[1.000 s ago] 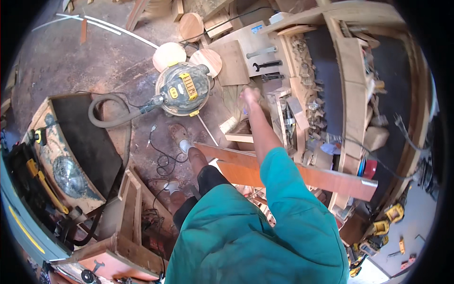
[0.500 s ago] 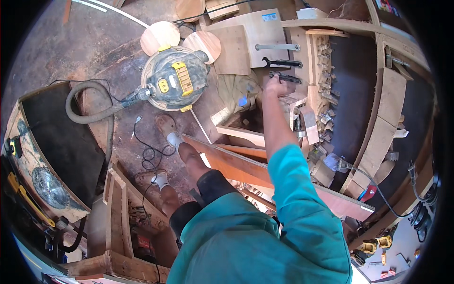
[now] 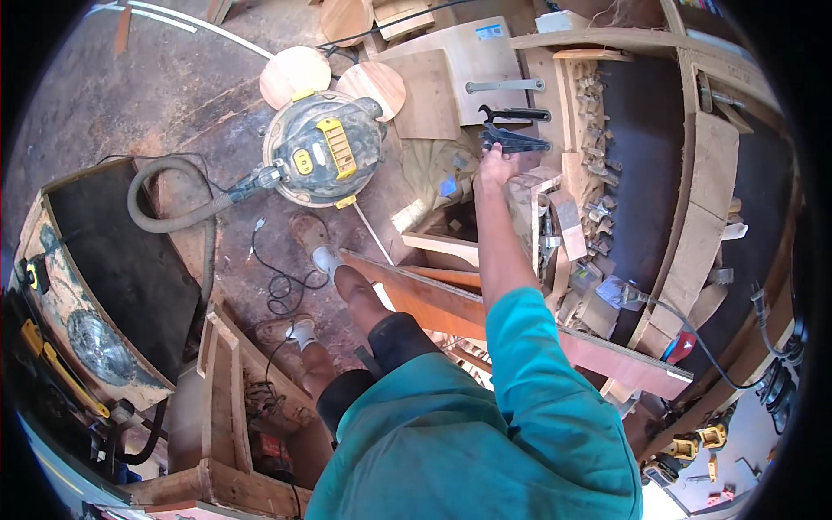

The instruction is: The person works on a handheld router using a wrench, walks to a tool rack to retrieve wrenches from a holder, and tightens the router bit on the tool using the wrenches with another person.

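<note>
My right hand [image 3: 497,163] reaches out to a wooden tool board at the upper right. Its fingers are closed on the near end of a dark flat wrench-like tool [image 3: 517,139], whose far end lies against the board; its exact kind is hard to make out. Just beyond it hangs a black open-end wrench [image 3: 520,113], and past that a silver wrench [image 3: 505,86]. Below my wrist stands a small wooden rack [image 3: 546,179] with metal pieces in it. My left hand is out of the picture.
On the floor stands a round dusty vacuum [image 3: 325,147] with a grey hose [image 3: 165,224]. Black cords [image 3: 282,295] lie near my feet. A long board [image 3: 433,295] crosses before my legs. Router bits [image 3: 594,156] line the right shelf. A table saw [image 3: 95,347] stands at left.
My right hand has shifted slightly left and nearer. The dark tool has swung, now showing a wider, wedge-like outline. The whole view has shifted a little.
</note>
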A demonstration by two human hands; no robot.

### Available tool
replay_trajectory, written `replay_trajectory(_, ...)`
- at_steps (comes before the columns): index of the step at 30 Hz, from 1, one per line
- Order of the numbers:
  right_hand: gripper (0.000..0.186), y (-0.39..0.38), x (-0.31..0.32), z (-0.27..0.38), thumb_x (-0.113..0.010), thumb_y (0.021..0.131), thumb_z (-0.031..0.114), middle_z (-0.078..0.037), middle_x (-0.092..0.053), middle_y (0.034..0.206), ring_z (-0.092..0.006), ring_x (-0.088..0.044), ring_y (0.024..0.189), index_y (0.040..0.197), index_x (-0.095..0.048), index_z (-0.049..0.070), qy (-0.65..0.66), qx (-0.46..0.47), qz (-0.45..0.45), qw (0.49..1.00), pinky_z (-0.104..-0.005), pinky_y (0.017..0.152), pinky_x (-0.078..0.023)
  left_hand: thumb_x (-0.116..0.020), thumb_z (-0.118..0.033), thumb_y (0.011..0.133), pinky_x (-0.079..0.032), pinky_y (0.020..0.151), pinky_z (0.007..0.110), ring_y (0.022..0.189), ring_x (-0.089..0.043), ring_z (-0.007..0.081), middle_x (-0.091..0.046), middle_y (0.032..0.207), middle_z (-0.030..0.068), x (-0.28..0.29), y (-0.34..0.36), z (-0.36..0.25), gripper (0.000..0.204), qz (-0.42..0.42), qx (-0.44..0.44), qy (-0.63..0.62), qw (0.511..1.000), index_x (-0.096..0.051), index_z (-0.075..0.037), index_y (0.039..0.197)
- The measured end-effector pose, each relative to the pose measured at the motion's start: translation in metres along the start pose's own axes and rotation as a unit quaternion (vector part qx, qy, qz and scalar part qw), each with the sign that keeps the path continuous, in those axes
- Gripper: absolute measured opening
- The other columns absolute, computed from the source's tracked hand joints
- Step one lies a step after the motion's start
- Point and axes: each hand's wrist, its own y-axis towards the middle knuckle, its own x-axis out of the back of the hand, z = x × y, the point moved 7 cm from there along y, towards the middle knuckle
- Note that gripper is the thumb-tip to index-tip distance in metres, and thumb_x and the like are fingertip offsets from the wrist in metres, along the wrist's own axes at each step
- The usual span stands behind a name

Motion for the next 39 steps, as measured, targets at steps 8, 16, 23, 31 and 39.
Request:
replay_trajectory(8,0.052,0.007,0.018,-0.006,-0.050,0.085,-0.003,-0.019,-0.053,0.112,-0.0240,-0.059,0.089,0.134,-0.032,-0.005,-0.110,0.017,-0.056,0.992,-0.0353,0.074,-0.050,-0.043,-0.036,0.096,-0.047,0.063,0.036,0.071,-0.057,0.0194,-0.060,0.083,0.0070,-0.012,0.004,-0.006,0.036,0.014,-0.007,-0.001,1.000,-0.060,-0.004,0.102)
replay_trajectory(16,0.069,-0.011,0.020,0.004,-0.050,0.090,0.022,-0.027,-0.036,0.140,-0.0356,-0.047,0.121,0.144,-0.016,-0.006,-0.167,-0.012,-0.021,0.986,-0.0376,0.101,-0.036,-0.043,-0.035,0.096,-0.047,0.062,0.035,0.070,-0.057,0.0190,-0.059,0.082,0.0065,-0.017,0.004,-0.013,0.035,0.018,-0.014,-0.004,1.000,-0.059,-0.004,0.102)
replay_trajectory(23,0.065,-0.042,0.014,0.030,-0.049,0.092,0.021,-0.026,-0.036,0.140,-0.0366,-0.044,0.126,0.143,-0.018,-0.006,-0.199,-0.100,0.017,0.975,-0.0388,0.103,-0.034,-0.043,-0.034,0.097,-0.047,0.062,0.035,0.070,-0.057,0.0187,-0.059,0.081,0.0061,-0.016,0.001,-0.016,0.035,0.011,-0.020,-0.001,1.000,-0.058,-0.004,0.102)
replay_trajectory(31,0.035,0.048,0.028,-0.043,-0.057,0.086,0.008,-0.018,-0.058,0.100,-0.0255,-0.057,0.086,0.115,-0.041,-0.005,-0.093,0.061,-0.038,0.993,-0.0349,0.080,-0.044,-0.042,-0.034,0.097,-0.047,0.061,0.035,0.069,-0.056,0.0183,-0.058,0.080,0.0056,-0.035,0.007,-0.024,0.034,0.034,-0.034,0.001,0.999,-0.058,-0.004,0.102)
replay_trajectory(39,0.054,0.101,0.060,-0.098,-0.062,0.082,0.022,-0.012,-0.051,0.108,-0.0256,-0.055,0.089,0.125,-0.036,0.002,-0.035,0.040,-0.036,0.998,-0.0380,0.082,-0.046,-0.042,-0.033,0.097,-0.047,0.061,0.034,0.068,-0.056,0.0179,-0.057,0.079,0.0051,-0.088,0.016,-0.045,0.033,0.087,-0.063,-0.006,0.994,-0.057,-0.004,0.102)
